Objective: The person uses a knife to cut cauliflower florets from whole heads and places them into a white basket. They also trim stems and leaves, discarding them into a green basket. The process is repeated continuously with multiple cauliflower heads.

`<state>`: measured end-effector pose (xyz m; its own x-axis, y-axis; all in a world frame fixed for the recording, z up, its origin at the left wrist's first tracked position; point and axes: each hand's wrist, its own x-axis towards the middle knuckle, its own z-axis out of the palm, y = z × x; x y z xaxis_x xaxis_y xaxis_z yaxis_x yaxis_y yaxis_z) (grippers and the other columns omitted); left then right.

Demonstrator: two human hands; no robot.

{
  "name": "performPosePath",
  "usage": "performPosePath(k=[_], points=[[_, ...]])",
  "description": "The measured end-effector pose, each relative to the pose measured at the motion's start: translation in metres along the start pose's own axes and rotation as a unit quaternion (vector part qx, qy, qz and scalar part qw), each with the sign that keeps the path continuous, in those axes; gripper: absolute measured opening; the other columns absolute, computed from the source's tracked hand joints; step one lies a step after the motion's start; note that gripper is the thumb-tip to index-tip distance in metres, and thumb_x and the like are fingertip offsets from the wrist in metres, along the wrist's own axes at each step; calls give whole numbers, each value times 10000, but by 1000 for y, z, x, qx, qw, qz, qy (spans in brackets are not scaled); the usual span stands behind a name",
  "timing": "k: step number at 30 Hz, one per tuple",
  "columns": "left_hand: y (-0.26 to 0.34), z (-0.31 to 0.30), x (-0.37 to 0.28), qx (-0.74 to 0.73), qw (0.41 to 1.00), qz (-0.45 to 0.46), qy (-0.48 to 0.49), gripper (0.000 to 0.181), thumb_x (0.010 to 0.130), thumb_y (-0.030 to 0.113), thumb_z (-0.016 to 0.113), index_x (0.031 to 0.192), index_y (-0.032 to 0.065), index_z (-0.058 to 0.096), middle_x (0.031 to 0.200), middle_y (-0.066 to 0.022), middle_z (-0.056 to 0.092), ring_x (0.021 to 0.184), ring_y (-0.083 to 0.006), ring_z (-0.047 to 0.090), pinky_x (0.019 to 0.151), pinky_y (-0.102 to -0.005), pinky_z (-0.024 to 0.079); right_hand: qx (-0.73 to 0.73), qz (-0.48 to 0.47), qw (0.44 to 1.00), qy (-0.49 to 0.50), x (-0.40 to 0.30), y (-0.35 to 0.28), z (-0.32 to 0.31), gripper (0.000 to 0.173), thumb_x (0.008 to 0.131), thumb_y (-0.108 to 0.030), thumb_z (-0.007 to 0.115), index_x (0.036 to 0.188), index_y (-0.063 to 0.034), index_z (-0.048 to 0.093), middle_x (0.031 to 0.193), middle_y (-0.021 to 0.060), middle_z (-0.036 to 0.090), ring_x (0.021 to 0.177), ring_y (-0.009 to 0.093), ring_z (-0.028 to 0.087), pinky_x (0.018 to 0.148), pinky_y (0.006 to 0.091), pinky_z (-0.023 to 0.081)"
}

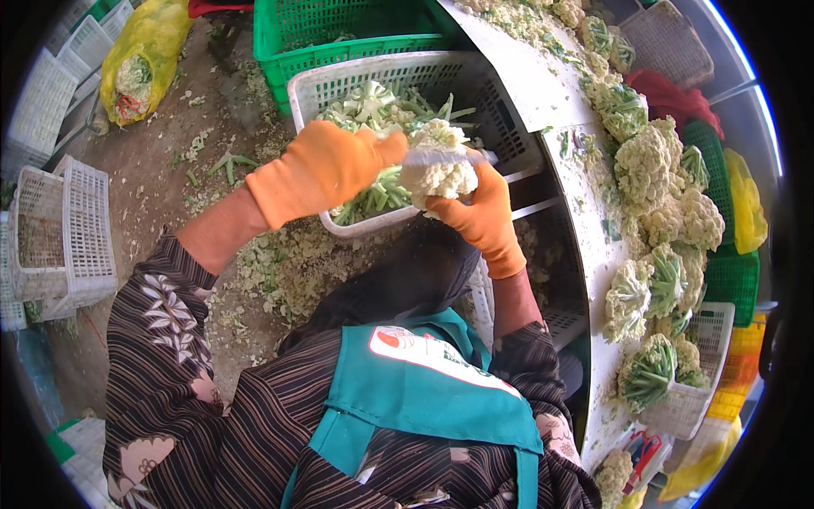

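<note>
My left hand (327, 168), in an orange glove, is closed around the handle of a knife, which the fist hides. The blurred knife blade (439, 158) lies across a cauliflower head (439, 181). My right hand (481, 213), gloved in orange too, grips that head from its right side, with the thumb along its lower edge. Both hands are above a white plastic crate (375, 224). Cut cauliflower stalks and leaves (365, 108) fill much of the crate.
A green crate (356, 48) stands behind the white one. To the right, a white tabletop (540, 89) carries several cauliflower heads (648, 165) and scraps. Stacked white crates (89, 223) and a yellow mesh sack (143, 51) are at the left. Trimmings litter the floor (152, 210).
</note>
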<state>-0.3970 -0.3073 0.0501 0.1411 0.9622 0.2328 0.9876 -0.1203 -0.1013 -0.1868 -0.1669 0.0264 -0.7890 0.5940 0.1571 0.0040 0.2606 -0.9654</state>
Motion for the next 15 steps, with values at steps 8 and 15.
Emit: performPosePath(k=[8, 15], points=[[5, 23, 0, -173, 973, -120, 90, 323, 924, 215, 580, 1228, 114, 538, 763, -179, 675, 688, -399, 666, 565, -472, 533, 47, -25, 997, 59, -1, 6, -1, 700, 676, -178, 784, 1302, 32, 552, 1162, 96, 665, 1045, 166, 626, 939, 317, 489], [-19, 44, -11, -210, 939, -264, 69, 284, 932, 204, 584, 1179, 68, 550, 678, -196, 636, 657, -412, 643, 571, -472, 516, 163, 48, 984, 50, -4, 8, -15, 626, 744, -193, 776, 1292, 30, 572, 1157, 71, 663, 1059, 139, 607, 952, 290, 469]])
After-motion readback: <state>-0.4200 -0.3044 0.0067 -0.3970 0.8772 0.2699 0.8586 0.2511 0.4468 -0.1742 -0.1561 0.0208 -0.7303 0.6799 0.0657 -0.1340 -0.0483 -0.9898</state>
